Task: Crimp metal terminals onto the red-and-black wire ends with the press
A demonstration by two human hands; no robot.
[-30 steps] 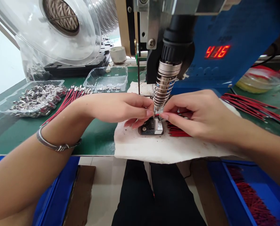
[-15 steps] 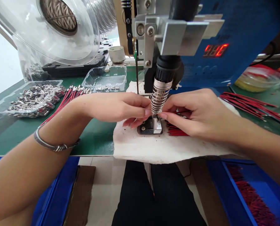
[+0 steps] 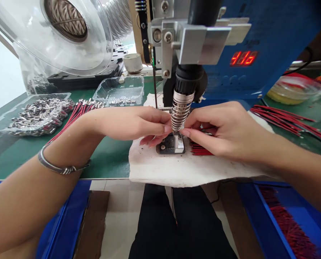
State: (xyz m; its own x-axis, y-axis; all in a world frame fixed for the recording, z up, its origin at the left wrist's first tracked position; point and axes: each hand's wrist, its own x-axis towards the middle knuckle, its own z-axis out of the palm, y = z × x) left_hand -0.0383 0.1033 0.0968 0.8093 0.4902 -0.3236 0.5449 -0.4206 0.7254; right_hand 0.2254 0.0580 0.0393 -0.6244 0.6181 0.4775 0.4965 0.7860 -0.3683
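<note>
My left hand [image 3: 138, 124] and my right hand [image 3: 219, 127] meet under the machine's coiled metal tip [image 3: 179, 109], fingertips pinched together from either side. Between them they pinch something small that I cannot make out, right over the small metal fixture [image 3: 171, 144] set in the white cloth [image 3: 176, 169]. A bundle of red wires [image 3: 200, 148] lies under my right hand. A metal bangle [image 3: 60, 166] circles my left wrist.
A blue machine [image 3: 257, 39] with a red digital readout [image 3: 243, 57] stands behind. Left: a tray of metal terminals [image 3: 38, 112], red wires with terminals [image 3: 79, 108], a clear plastic tray [image 3: 119, 91], a clear reel [image 3: 57, 32]. More red wires [image 3: 287, 120] lie right; blue bins [image 3: 284, 219] sit below the table edge.
The machine head with the coiled tip has come down onto the fixture between my fingertips. The readout flickered and reads the same again. Both hands stayed in place.
</note>
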